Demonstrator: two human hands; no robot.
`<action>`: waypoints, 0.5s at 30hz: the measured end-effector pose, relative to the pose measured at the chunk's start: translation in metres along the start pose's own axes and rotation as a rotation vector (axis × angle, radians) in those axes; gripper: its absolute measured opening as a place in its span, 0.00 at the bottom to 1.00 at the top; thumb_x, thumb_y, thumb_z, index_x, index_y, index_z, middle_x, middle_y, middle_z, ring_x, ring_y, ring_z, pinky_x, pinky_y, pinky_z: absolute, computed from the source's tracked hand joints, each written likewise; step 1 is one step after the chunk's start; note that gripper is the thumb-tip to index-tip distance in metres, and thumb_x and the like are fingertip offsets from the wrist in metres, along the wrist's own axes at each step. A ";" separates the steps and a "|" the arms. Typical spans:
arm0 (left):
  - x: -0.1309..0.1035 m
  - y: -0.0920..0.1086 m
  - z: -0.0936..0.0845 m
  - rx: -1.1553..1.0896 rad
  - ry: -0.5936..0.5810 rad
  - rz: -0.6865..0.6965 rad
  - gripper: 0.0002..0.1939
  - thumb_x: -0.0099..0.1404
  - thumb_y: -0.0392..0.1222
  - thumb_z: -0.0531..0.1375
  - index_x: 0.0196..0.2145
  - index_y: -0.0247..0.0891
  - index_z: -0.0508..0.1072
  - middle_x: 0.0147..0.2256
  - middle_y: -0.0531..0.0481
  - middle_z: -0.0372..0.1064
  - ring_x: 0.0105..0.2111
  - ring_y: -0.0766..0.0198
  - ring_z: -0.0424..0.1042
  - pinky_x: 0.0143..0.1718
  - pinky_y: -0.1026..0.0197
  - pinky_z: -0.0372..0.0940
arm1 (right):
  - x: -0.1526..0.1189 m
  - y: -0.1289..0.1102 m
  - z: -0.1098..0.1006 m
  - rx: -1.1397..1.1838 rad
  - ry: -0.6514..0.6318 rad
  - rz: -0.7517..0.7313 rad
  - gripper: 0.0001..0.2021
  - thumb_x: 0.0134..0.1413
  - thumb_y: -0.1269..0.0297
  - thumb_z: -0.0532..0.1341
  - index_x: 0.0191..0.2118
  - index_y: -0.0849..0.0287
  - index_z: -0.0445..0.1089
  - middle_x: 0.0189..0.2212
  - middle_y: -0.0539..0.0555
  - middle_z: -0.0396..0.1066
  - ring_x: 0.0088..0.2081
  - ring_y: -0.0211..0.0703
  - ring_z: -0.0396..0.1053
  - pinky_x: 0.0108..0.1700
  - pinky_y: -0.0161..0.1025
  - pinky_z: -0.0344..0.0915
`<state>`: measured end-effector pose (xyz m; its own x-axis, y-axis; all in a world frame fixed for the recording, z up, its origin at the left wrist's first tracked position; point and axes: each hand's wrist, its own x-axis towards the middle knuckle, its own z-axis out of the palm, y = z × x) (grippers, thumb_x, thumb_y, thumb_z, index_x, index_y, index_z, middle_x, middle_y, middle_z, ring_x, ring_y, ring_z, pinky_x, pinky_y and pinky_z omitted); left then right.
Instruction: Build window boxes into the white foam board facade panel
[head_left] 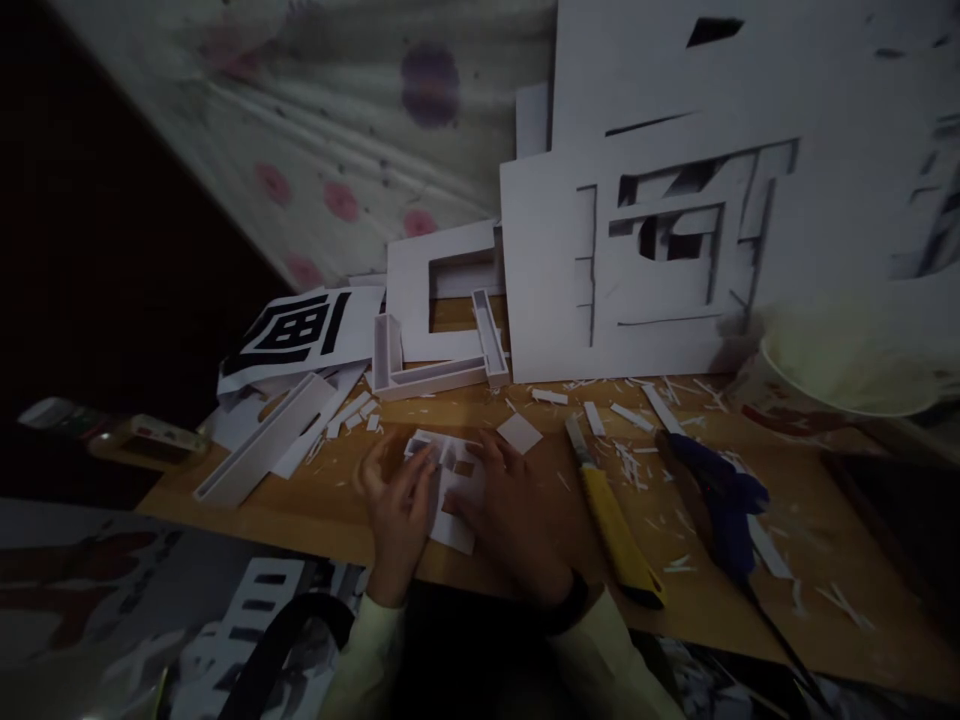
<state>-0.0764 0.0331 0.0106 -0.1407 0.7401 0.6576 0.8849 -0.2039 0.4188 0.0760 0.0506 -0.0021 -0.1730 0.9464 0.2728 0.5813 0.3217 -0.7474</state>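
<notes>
- Wooden table (pixel 337 510), dimly lit, crossing the view.
- Flowered cloth (pixel 300 110) hanging behind the table's left part.
- White boards (pixel 547 270) with cut-out shapes, upright at the back, centre to right.
- White tub (pixel 776 395) at the right, near the boards.
- Sheet (pixel 356 330) printed with a bold black character, back left.
- Hollow white form (pixel 442 378), roughly U-shaped, beside the sheet.
- Blue glue gun (pixel 724 500) lying at the right.
- Yellow knife (pixel 615 530) between the glue gun and the right hand.
- Right hand (pixel 517 510), open, its fingers and thumb spread over the panel's right side.
- Left hand (pixel 397 500), fingertips drawn together at the panel's upper left; whether they grip anything cannot be told.
- Small white panel (pixel 455 532) with cut-outs, between both hands near the table's front edge.
- White square (pixel 519 433) just beyond the right hand.
- Scraps (pixel 630 465) scattered about.
</notes>
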 end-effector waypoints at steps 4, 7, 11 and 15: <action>0.005 -0.004 0.009 -0.003 0.116 0.029 0.07 0.68 0.40 0.62 0.40 0.44 0.81 0.54 0.44 0.68 0.61 0.51 0.59 0.63 0.42 0.54 | 0.011 -0.005 0.006 -0.026 0.052 -0.016 0.33 0.53 0.66 0.68 0.62 0.60 0.57 0.52 0.59 0.72 0.57 0.56 0.62 0.59 0.56 0.59; 0.003 -0.005 0.015 -0.017 0.120 -0.029 0.07 0.68 0.42 0.62 0.39 0.43 0.81 0.54 0.44 0.68 0.59 0.51 0.62 0.62 0.42 0.56 | 0.016 -0.006 0.008 -0.059 0.052 -0.050 0.36 0.53 0.65 0.69 0.64 0.62 0.54 0.51 0.59 0.72 0.56 0.56 0.62 0.59 0.57 0.57; 0.002 -0.003 0.017 -0.011 0.111 -0.044 0.06 0.66 0.44 0.63 0.36 0.44 0.82 0.54 0.45 0.67 0.58 0.51 0.63 0.61 0.43 0.57 | 0.017 -0.006 0.010 -0.076 0.041 -0.073 0.32 0.56 0.65 0.67 0.64 0.61 0.56 0.50 0.59 0.74 0.58 0.58 0.61 0.58 0.57 0.55; 0.005 -0.002 0.017 0.010 0.096 -0.043 0.05 0.65 0.43 0.64 0.36 0.46 0.82 0.53 0.45 0.68 0.57 0.52 0.65 0.60 0.42 0.57 | 0.018 -0.003 0.014 -0.103 0.005 -0.071 0.31 0.58 0.68 0.65 0.64 0.60 0.56 0.50 0.59 0.75 0.58 0.58 0.61 0.58 0.57 0.53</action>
<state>-0.0709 0.0478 0.0022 -0.2199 0.6828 0.6967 0.8816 -0.1667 0.4417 0.0594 0.0669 -0.0034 -0.2132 0.9210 0.3259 0.6462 0.3832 -0.6600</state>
